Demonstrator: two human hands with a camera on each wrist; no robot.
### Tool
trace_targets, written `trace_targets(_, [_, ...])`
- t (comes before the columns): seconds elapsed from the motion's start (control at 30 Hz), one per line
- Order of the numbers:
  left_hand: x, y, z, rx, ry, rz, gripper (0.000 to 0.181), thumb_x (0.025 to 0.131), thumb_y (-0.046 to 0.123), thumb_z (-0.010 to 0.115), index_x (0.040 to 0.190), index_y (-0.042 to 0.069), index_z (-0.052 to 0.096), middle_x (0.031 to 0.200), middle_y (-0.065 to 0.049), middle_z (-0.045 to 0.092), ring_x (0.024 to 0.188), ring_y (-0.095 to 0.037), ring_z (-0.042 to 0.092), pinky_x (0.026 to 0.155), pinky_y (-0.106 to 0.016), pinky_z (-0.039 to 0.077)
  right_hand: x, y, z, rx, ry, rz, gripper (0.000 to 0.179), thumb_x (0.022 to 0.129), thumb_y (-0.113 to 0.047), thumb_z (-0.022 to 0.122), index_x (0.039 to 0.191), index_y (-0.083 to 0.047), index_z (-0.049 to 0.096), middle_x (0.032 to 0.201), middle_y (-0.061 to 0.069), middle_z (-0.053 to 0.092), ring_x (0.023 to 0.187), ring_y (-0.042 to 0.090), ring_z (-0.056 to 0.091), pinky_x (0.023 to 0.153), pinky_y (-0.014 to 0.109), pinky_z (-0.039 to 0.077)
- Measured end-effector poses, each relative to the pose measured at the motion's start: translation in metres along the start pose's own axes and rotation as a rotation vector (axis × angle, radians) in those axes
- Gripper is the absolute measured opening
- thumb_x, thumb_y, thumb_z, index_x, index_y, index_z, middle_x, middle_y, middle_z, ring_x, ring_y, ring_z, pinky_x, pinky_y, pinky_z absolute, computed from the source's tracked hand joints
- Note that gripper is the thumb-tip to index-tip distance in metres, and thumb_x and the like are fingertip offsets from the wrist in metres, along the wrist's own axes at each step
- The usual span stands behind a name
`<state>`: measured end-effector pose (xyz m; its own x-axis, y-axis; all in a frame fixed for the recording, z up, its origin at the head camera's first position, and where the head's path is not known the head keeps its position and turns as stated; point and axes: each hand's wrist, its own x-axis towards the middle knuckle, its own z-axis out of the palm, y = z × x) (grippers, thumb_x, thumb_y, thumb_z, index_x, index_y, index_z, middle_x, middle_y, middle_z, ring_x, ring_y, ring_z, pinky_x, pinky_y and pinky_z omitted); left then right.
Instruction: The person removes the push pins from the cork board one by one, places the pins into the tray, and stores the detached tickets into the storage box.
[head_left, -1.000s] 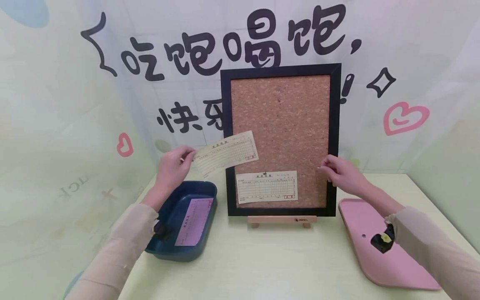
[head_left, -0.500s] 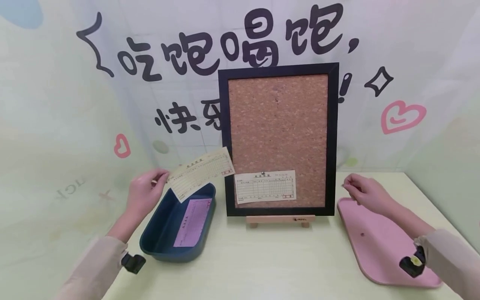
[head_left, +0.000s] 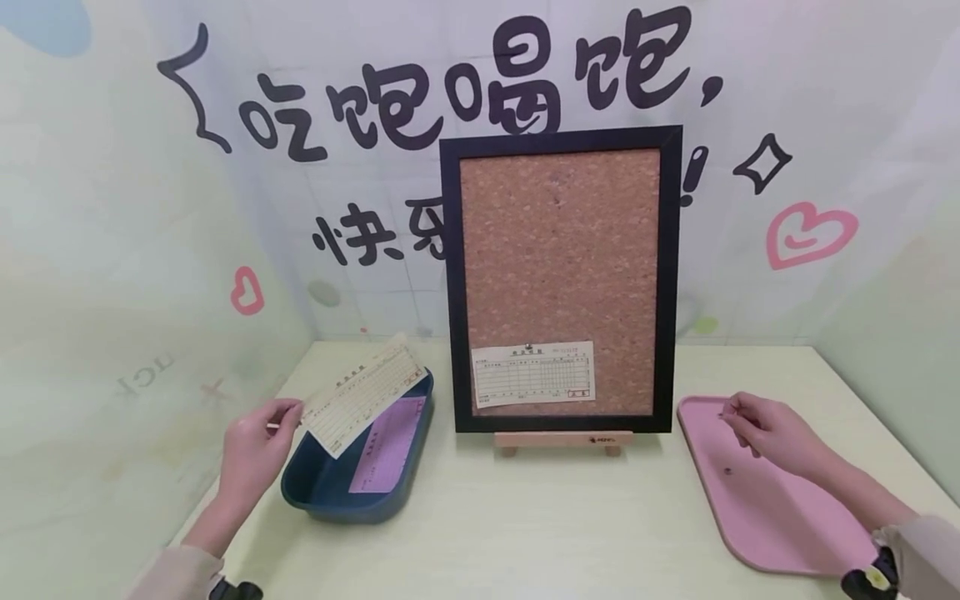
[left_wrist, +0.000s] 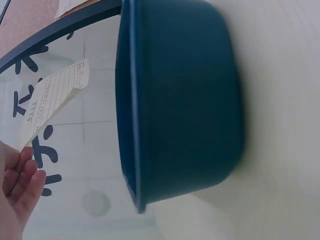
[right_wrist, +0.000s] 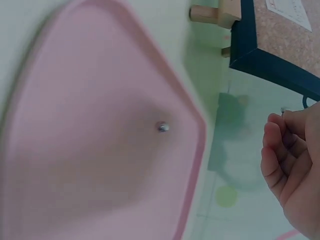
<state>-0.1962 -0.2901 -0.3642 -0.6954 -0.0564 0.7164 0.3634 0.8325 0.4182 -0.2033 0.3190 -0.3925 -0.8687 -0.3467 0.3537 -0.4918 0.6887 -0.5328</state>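
Thumb and fingers of my left hand point(head_left: 258, 442) pinch the left end of a cream receipt slip point(head_left: 363, 396), tilted over the dark blue bin point(head_left: 348, 510). Inside that bin lies a pink receipt slip point(head_left: 384, 454). My right hand point(head_left: 783, 437) pinches a small metallic pushpin point(right_wrist: 283, 110) at its fingertips, above the pink tray point(head_left: 780, 517). Another pushpin point(right_wrist: 162, 126) sits on the tray. Between the hands stands a cork board point(head_left: 562, 258), where a cream receipt slip point(head_left: 534, 377) hangs low on the left under a pin point(head_left: 528, 347).
A small wooden easel point(head_left: 562, 439) supports the black-framed board on the pale table point(head_left: 540, 525). Behind it hangs a white backdrop point(head_left: 360, 308) with black lettering and pink hearts. The bin is to the left, the tray to the right.
My left hand has drawn the cream receipt slip left and down, off the board's edge to over the bin. My right hand has moved right and down from the frame to above the tray.
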Motion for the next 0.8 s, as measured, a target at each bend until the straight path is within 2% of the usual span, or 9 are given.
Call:
trace_targets(0.13, [-0.012,-0.002,0.004,0.038,0.007,-0.058,0.003,0.077,-0.003,0.065,0.077,-0.004,0.068,0.064,-0.009,0.065,0.056,0.01,0.048,0.049,-0.008,0.038,-0.01,0.009,0.005,0.058,0.016,-0.065,0.017,0.087,0.009,0.05,0.078,-0.005,0.052,0.054,-0.009,0.044,0.04,0.003,0.041,0.039,0.021,0.036])
trace_targets(0.23, [-0.019,-0.001,0.009,0.089,-0.021,-0.11,0.004,0.077,-0.001,0.065,0.076,-0.003,0.068,0.062,-0.008,0.064,0.052,-0.002,0.051,0.045,-0.012,0.036,-0.017,0.015,0.008,0.113,0.015,-0.087,0.016,0.085,0.013,0.048,0.079,-0.001,0.052,0.054,-0.009,0.044,0.039,0.004,0.041,0.038,0.021,0.037])
trace_targets(0.4, [-0.028,0.005,0.018,0.132,-0.083,-0.189,0.008,0.078,0.002,0.063,0.077,-0.005,0.068,0.061,-0.01,0.063,0.048,-0.014,0.051,0.043,-0.023,0.036,-0.028,0.021,0.012,0.096,0.008,-0.011,0.012,0.087,0.009,0.049,0.079,0.0,0.052,0.055,-0.01,0.045,0.041,0.004,0.041,0.038,0.022,0.036])
trace_targets(0.57, [-0.034,0.013,0.027,0.139,-0.077,-0.241,0.011,0.078,0.002,0.06,0.076,-0.005,0.069,0.062,-0.011,0.064,0.05,-0.019,0.057,0.047,-0.03,0.04,-0.037,0.026,0.017,0.048,-0.023,0.087,0.012,0.089,0.001,0.051,0.078,-0.004,0.053,0.055,-0.01,0.046,0.043,0.003,0.041,0.038,0.021,0.034])
trace_targets(0.7, [-0.039,0.017,0.035,0.13,-0.095,-0.257,0.012,0.078,0.002,0.06,0.075,-0.005,0.069,0.063,-0.012,0.065,0.05,-0.019,0.057,0.048,-0.031,0.041,-0.042,0.028,0.02,0.057,-0.05,0.144,0.012,0.091,-0.003,0.049,0.08,-0.005,0.053,0.056,-0.008,0.046,0.045,0.003,0.041,0.04,0.022,0.035])
trace_targets(0.8, [-0.042,0.018,0.039,0.139,-0.152,-0.269,0.012,0.078,0.002,0.059,0.076,-0.005,0.069,0.062,-0.011,0.064,0.047,-0.015,0.051,0.046,-0.028,0.039,-0.045,0.029,0.021,0.065,-0.063,0.154,0.012,0.092,-0.003,0.049,0.081,-0.004,0.053,0.057,-0.008,0.046,0.046,0.003,0.041,0.041,0.022,0.036])
